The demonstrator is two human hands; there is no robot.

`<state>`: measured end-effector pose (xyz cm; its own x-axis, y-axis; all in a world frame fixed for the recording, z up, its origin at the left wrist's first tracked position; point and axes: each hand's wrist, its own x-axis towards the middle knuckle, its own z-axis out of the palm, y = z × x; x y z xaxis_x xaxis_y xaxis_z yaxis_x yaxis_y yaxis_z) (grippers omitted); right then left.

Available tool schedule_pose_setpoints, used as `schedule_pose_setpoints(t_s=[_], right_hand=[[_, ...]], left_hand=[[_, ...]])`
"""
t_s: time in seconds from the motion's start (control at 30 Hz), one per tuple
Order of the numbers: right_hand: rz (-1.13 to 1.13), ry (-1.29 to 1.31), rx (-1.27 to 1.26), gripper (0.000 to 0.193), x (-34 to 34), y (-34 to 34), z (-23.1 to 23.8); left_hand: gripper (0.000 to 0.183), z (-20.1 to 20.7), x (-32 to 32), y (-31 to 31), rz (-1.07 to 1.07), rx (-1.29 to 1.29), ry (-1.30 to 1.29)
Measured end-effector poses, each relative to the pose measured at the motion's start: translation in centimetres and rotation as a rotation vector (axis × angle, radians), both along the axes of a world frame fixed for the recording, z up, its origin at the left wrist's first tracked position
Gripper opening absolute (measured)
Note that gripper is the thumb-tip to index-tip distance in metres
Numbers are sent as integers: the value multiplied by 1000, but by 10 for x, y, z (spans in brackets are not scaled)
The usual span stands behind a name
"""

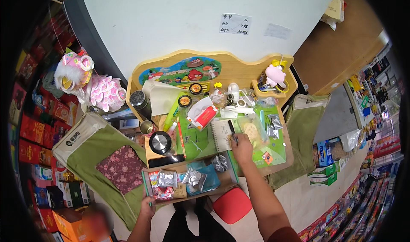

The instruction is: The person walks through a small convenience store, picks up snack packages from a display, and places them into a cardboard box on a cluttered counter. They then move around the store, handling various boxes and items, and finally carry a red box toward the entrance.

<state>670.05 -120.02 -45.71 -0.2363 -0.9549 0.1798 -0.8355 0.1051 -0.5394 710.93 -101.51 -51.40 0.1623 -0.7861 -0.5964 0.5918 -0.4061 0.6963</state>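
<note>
My left hand (147, 208) grips the left front corner of a shallow open box (230, 178) in front of the desk. Inside the box lie silver foil packets (167, 178), a blue packet (212, 176) and red-and-white packets (163, 193). Over the desk, my right hand (242, 149) has its fingers closed on the near end of a black pen (231, 127). The pen lies across a small spiral notebook (221, 139) with handwriting on its open page. Just right of that hand is a clear plastic bag (253, 130) with pale round contents.
A wooden desk (183, 56) holds a tissue pack (202, 116), a black-lidded jar (160, 143), a black phone (166, 160), a dark tumbler (140, 102) and a pen holder (268, 92). A red stool (233, 205) stands below. Green folding beds (81, 135) and stocked shelves flank the desk.
</note>
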Motion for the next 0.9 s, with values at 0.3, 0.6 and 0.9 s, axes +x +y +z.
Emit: schedule_pose_setpoints(t_s=[0.3,0.6,0.9], right_hand=[[114,-171,-131,28,41,93,34],[-21,-169,-123,32,32,103,33],[140,-393,196,55,61,118,11]], left_hand=[[62,27,-44,-37,-47,-77,-303],[36,107,-116,-49,-393,-621,-1185],[43,92,-186,-111,-826,-421,-1428]])
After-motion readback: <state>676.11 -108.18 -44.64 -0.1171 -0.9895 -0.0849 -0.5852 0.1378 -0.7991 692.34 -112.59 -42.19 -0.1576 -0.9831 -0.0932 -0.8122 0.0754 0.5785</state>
